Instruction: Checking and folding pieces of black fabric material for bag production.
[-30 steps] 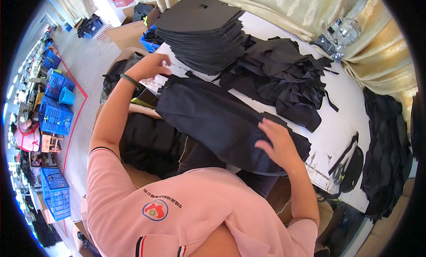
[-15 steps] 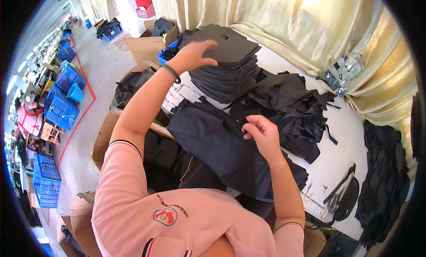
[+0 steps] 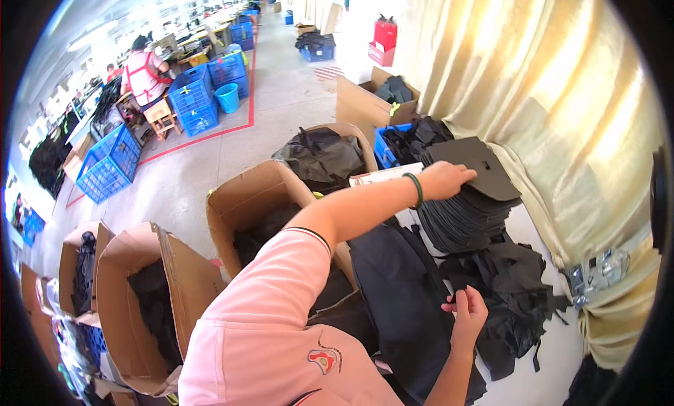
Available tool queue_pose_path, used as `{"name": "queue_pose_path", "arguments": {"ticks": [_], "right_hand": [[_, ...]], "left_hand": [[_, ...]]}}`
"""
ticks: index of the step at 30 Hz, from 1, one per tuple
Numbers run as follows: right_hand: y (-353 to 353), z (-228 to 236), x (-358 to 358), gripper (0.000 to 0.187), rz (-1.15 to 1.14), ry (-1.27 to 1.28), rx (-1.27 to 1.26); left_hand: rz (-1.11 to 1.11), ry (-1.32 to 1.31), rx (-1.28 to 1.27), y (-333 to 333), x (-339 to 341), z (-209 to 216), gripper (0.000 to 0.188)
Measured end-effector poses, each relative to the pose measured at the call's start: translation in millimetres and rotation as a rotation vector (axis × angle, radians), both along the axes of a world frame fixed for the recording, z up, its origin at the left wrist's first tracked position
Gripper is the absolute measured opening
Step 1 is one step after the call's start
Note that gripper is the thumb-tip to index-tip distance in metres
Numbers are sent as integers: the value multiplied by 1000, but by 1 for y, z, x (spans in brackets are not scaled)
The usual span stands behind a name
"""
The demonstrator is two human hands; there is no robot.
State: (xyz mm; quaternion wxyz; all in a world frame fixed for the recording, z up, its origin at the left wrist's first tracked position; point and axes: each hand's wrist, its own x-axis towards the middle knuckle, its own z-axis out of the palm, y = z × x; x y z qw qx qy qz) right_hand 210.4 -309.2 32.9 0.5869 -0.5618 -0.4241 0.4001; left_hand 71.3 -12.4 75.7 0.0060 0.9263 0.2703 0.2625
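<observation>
My left hand (image 3: 448, 181) reaches over a tall stack of dark panels (image 3: 460, 220). Its fingers are closed at the near left edge of the top dark grey panel (image 3: 484, 169), which has a small slot cut in it. The thumb is hidden. Lower down, my right hand (image 3: 466, 315) pinches the edge of a long black fabric piece (image 3: 397, 287), with thumb and forefinger together. That piece lies along the table edge in front of me. Beside my right hand spreads a loose heap of black fabric pieces (image 3: 516, 287) with straps.
Cardboard boxes (image 3: 242, 188) holding dark fabric stand to the left. Behind the stack is a blue crate (image 3: 386, 148) of black pieces. A gold curtain (image 3: 519, 62) hangs along the right, with a clear plastic-wrapped bundle (image 3: 600, 273) by it. Another person (image 3: 145, 76) sits far left.
The view has swung left, showing more boxes and floor. My left hand, apart from the stack before, has come down onto the top panel's edge. My right hand keeps its pinch.
</observation>
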Motion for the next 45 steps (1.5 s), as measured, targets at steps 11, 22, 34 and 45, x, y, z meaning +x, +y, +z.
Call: {"name": "queue_pose_path", "arguments": {"ticks": [11, 22, 34, 45], "right_hand": [[-8, 14, 22, 18, -231, -276, 215], [14, 20, 18, 8, -341, -307, 333], [-14, 15, 23, 5, -300, -272, 319], [-15, 10, 4, 21, -93, -411, 452]], "left_hand": [[-277, -763, -328, -114, -37, 72, 35], [-399, -680, -824, -178, -77, 1, 30], [-383, -379, -765, -170, -92, -14, 36], [-663, -261, -532, -199, -29, 17, 51]]}}
